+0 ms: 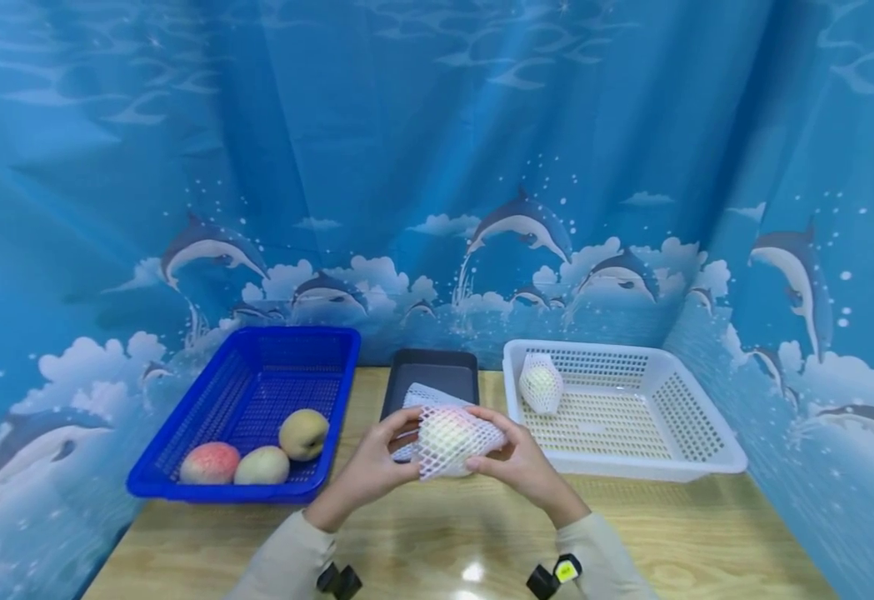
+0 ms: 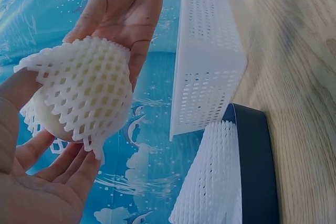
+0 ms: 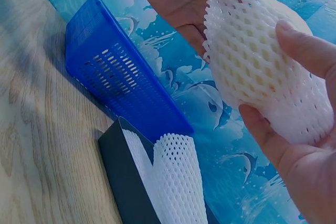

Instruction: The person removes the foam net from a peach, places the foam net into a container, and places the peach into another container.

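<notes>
A peach [image 1: 447, 432] with a pink blush sits inside a white foam net sleeve [image 2: 100, 85], raised above the table in front of me. My left hand [image 1: 372, 468] holds it from the left, the thumb at the sleeve's loose edge and the fingers on the far side. From the right, my right hand [image 1: 524, 468] grips the sleeved fruit between thumb and fingers. The left wrist view shows a bare patch of pale fruit below the net's edge. Just behind the hands is a dark tray [image 1: 433, 360] with more foam sleeves [image 3: 178, 171] in it.
At the left stands a blue basket [image 1: 245, 498] with three fruits, one of them a red-blushed peach [image 1: 210, 462]. A white basket [image 1: 631, 467] on the right holds one sleeved fruit [image 1: 541, 385]. A dolphin-print curtain [image 1: 437, 208] hangs behind the wooden table [image 1: 422, 542].
</notes>
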Motion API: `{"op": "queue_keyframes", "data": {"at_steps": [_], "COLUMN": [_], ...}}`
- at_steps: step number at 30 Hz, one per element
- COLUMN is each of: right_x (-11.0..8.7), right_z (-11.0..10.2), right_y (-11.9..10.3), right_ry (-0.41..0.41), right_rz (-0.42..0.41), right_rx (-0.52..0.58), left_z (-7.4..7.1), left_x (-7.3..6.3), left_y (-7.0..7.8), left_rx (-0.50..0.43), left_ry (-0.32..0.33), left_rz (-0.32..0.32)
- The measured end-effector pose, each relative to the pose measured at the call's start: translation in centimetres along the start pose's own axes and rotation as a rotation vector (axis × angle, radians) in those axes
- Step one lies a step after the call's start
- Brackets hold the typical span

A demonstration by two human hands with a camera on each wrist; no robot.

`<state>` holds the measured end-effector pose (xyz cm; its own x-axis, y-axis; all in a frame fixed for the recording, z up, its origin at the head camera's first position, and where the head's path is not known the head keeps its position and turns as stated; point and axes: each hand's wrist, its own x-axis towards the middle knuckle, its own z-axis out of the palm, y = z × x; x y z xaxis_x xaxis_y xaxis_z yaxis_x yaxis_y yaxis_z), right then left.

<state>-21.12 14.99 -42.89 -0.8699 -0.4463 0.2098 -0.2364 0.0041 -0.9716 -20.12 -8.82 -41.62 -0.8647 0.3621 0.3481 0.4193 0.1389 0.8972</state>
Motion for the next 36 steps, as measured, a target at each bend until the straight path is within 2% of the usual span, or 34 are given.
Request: {"op": "queue_keyframes", "data": {"at_steps": [6, 13, 18, 25, 30, 36], "right_x": [-0.07, -0.20, -0.14, -0.26, -0.22, -0.13], "right_z": [-0.05, -0.14, -0.29, -0.25, -0.04, 0.30], "right_y": [0.07, 0.22, 0.41, 0.49, 0.38, 0.43], "right_ry": [-0.014, -0.065, -0.070, -0.012, 0.069, 0.125], "right_rz": [0.003, -0.018, -0.020, -0.020, -0.010, 0.004], "right_rx": [0.042, 0.106, 0.100, 0.031, -0.035, -0.046], "left_z": [0.00, -0.01, 0.13, 0.13, 0.08, 0.00], "left_x": [-0.06, -0.24, -0.42, -0.44, -0.55, -0.78], "left_y": [0.01, -0.08, 0.02, 0.12, -0.10, -0.16], "left_rx": [0.024, 0.038, 0.044, 0.050, 0.075, 0.088], "left_ry": [-0.017, -0.076, -0.070, -0.089, -0.064, -0.046], "left_rz": [-0.008, 0.023, -0.009, -0.008, -0.006, 0.003]}}
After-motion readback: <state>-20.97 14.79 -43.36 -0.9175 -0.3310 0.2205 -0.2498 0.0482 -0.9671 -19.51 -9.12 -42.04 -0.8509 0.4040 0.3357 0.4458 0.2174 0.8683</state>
